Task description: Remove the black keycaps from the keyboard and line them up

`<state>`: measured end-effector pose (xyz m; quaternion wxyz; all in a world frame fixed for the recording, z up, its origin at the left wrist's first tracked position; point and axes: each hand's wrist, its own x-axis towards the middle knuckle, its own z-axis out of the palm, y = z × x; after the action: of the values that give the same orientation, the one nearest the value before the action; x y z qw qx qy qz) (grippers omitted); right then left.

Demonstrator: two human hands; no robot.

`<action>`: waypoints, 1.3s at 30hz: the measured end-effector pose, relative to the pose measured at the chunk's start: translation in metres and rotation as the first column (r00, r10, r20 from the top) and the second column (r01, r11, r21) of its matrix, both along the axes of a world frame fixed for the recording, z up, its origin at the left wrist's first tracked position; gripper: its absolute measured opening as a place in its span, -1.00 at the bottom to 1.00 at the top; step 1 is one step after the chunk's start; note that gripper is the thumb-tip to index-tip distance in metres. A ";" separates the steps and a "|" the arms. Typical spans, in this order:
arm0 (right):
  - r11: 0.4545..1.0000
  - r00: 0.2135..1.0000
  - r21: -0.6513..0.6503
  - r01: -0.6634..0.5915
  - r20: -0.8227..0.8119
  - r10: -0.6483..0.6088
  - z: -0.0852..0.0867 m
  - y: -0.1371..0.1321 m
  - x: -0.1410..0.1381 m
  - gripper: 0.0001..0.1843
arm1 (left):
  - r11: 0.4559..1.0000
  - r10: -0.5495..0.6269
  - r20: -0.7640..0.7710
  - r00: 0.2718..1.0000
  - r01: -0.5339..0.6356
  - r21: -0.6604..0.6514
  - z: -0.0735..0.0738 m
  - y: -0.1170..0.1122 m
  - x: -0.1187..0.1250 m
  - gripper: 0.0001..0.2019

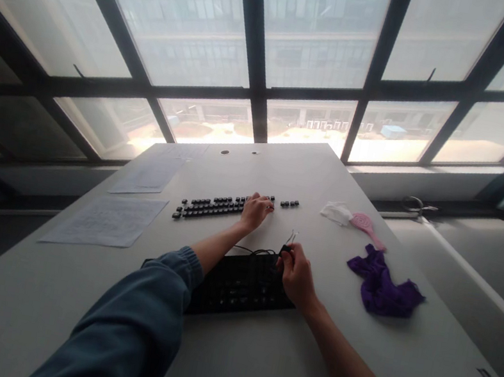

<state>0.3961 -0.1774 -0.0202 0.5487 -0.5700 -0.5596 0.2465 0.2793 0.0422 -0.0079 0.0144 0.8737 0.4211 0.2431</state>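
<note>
A black keyboard (239, 287) lies on the white table (251, 357) in front of me, with several keycaps taken off. The loose keycaps (210, 206) lie in rows farther back. My left hand (255, 210) reaches to the right end of those rows, fingers curled down onto the keycaps. My right hand (296, 275) rests at the keyboard's far right corner, pinched on a small wire keycap puller (289, 242) whose prongs stick up. The keyboard's black cable (253, 252) loops between my hands.
Sheets of paper (107, 221) lie at the left. A pink brush (367, 227), a white wad (336, 212) and a purple cloth (383, 288) lie at the right. A separate short group of keycaps (289, 203) sits beyond my left hand. Large windows rise behind the table.
</note>
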 end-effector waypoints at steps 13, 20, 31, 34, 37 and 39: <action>1.000 0.997 0.020 0.020 -0.076 -0.018 0.003 0.000 0.000 -0.85 | 0.999 0.035 0.016 0.999 -0.036 0.015 0.003 -0.005 0.000 -0.79; 0.990 0.891 0.036 0.134 -0.442 -0.104 0.002 0.008 0.012 -0.71 | 0.999 -0.033 0.120 0.992 0.029 0.037 0.040 -0.050 -0.004 -0.71; 0.978 0.626 0.021 0.206 -0.771 -0.116 -0.003 0.009 0.007 -0.62 | 0.949 -0.211 0.196 0.958 0.249 -0.196 0.034 -0.177 -0.034 -0.72; 0.975 0.611 0.031 0.218 -0.784 -0.111 -0.003 0.002 0.007 -0.61 | 0.953 -0.194 0.225 0.955 0.238 -0.190 0.016 -0.193 -0.041 -0.77; 0.972 0.663 0.066 0.226 -0.742 -0.104 -0.006 -0.006 0.009 -0.63 | 0.957 -0.194 0.229 0.954 0.235 -0.170 0.008 -0.200 -0.045 -0.80; 0.972 0.693 0.082 0.222 -0.715 -0.098 -0.008 -0.009 0.010 -0.65 | 0.955 -0.212 0.224 0.951 0.250 -0.157 0.007 -0.201 -0.046 -0.80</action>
<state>0.4064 -0.1868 -0.0287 0.7844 -0.4324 -0.2734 0.3506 0.2334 -0.1585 -0.0011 0.1665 0.8823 0.3324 0.2885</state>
